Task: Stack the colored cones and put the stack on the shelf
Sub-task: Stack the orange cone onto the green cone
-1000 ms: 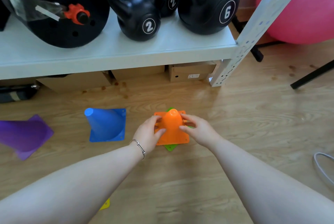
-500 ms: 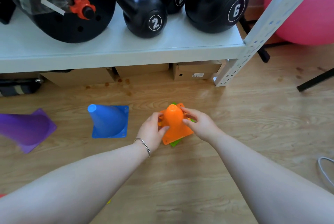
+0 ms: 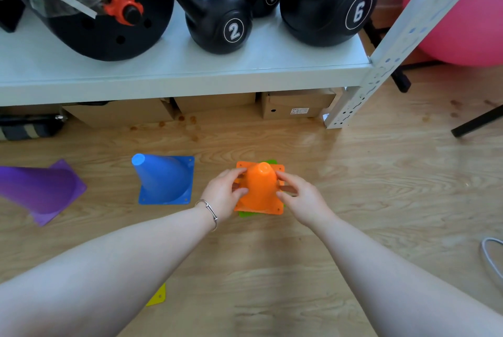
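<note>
The light wooden plank floor (image 3: 353, 187) carries an upright blue plastic cone (image 3: 163, 181), a purple plastic cone (image 3: 40, 192) and the orange-over-green cone stack (image 3: 261, 189), while black kettlebells (image 3: 217, 21) sit on the pale metal shelf (image 3: 190, 70).

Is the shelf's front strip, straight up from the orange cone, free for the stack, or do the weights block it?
Bare board shows along the shelf front edge. The 2 kettlebell and 6 kettlebell stand further back. Both hands grip the orange cone.

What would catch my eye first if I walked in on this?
Two bare hands, the left hand and right hand, clasp an orange cone sitting over a green cone on the floor. Left of it stand a blue cone and purple cone; black kettlebells fill the shelf behind.
</note>
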Demonstrator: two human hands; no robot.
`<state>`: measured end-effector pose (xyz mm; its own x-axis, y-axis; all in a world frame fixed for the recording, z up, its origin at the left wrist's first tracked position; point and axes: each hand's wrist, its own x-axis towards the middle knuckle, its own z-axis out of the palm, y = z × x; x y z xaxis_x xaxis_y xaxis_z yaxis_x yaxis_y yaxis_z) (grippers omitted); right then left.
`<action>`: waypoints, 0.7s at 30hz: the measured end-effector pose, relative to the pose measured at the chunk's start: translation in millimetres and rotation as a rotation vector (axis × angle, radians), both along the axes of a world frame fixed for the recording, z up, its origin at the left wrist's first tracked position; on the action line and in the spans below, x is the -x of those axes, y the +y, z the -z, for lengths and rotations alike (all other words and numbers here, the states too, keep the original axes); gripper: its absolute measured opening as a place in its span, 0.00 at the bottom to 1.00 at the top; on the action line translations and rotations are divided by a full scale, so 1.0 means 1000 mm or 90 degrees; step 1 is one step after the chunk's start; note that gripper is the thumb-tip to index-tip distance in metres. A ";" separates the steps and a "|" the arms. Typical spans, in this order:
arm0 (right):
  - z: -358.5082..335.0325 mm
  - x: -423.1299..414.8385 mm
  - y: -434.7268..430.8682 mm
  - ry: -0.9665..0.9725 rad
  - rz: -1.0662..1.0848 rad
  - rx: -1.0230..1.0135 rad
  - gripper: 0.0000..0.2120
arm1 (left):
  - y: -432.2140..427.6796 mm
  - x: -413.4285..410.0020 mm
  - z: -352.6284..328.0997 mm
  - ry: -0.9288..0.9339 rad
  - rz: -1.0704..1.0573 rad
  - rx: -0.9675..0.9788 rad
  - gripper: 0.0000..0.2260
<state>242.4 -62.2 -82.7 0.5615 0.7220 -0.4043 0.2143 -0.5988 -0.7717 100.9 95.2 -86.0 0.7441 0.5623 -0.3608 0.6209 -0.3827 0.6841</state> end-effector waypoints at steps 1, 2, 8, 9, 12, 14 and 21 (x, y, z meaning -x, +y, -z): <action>0.003 0.002 -0.001 -0.006 0.007 -0.011 0.26 | 0.001 0.001 0.000 -0.002 -0.003 0.006 0.24; 0.006 0.004 -0.001 -0.015 0.013 -0.017 0.26 | 0.001 0.001 0.001 -0.005 -0.008 0.013 0.24; 0.005 0.000 0.013 -0.049 0.010 -0.031 0.27 | -0.008 0.003 0.002 -0.027 -0.089 0.026 0.24; 0.003 -0.001 0.015 -0.053 0.003 -0.031 0.27 | -0.009 0.003 0.002 -0.028 -0.103 0.021 0.23; 0.000 -0.004 0.019 -0.062 -0.012 -0.029 0.26 | -0.013 0.002 0.003 -0.032 -0.128 0.021 0.23; 0.002 -0.005 0.019 -0.059 -0.001 -0.029 0.26 | -0.014 0.000 0.004 -0.029 -0.121 0.018 0.23; 0.008 -0.005 0.012 -0.033 0.043 -0.029 0.27 | -0.011 -0.002 0.009 -0.030 -0.082 0.017 0.25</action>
<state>247.5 -50.1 -90.3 0.6285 0.6993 -0.3405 0.2157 -0.5773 -0.7875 102.7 84.5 -95.4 0.6828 0.6446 -0.3438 0.6309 -0.2830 0.7224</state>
